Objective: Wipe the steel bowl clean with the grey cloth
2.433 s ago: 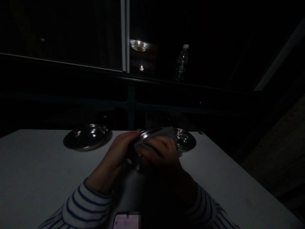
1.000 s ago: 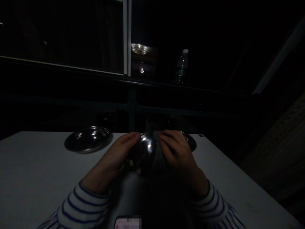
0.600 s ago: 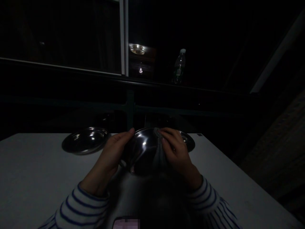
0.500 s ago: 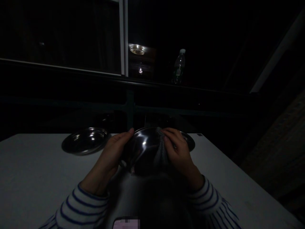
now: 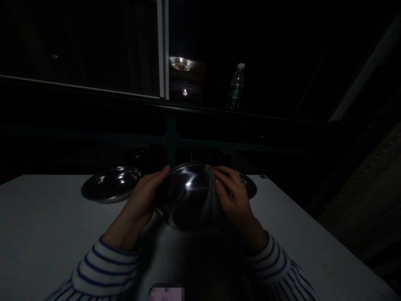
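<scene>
A shiny metal bowl (image 5: 184,196) is held tilted above the white table, its smooth curved side towards me. My left hand (image 5: 142,202) grips its left edge, thumb along the rim. At the bowl's right edge my right hand (image 5: 233,196) is closed on a grey cloth (image 5: 212,196), which it presses over the rim; the cloth hangs down the bowl's side. Behind my left hand a metal dish (image 5: 109,186) rests on the table. Another metal dish (image 5: 250,186) is mostly hidden behind my right hand.
The white table (image 5: 59,234) reaches to a dark window. On the ledge stands a clear plastic bottle (image 5: 236,88) with a white cap. A pinkish, pixelated object (image 5: 166,292) lies at the near edge. The room is very dim.
My left hand has moved slightly left along with the bowl's left side. The bowl has turned a little; my right hand and the cloth stay almost where they were.
</scene>
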{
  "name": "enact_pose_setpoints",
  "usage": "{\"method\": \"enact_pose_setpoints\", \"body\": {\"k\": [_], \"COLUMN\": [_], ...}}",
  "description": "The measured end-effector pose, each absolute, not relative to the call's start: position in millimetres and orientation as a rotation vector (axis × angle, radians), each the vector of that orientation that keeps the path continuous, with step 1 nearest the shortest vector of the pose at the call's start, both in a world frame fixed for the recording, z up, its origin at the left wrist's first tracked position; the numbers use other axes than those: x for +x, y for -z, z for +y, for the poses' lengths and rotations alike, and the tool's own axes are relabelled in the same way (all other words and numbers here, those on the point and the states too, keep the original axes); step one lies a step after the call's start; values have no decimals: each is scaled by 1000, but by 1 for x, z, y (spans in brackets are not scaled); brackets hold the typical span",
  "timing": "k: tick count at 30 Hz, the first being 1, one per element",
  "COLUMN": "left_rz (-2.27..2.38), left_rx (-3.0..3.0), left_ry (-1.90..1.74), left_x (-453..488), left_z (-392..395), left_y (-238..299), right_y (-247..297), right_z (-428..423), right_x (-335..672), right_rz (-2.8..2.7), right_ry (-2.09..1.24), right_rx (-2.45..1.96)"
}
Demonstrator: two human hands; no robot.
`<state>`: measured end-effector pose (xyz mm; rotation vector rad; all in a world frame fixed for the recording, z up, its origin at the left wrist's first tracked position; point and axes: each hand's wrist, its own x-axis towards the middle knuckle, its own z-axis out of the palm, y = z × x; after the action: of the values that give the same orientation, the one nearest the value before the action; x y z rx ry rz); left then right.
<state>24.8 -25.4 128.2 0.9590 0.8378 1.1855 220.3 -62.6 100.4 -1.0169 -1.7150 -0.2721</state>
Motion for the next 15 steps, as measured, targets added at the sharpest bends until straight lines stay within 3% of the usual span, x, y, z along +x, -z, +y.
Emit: {"method": "enact_pose_setpoints", "body": {"k": [8, 15], "left_rz": [778, 827], "left_rx": [753, 980], "left_ry": [-1246, -1123], "left_x": [18, 37], "left_z": [-23, -33], "left_y": [-136, -126], "right_y": [-92, -103], "right_z": [-53, -68], "right_x": [226, 219], "right_rz": [-1552, -1728], "right_ry": [79, 278], "right_rx": [-1029, -1091]}}
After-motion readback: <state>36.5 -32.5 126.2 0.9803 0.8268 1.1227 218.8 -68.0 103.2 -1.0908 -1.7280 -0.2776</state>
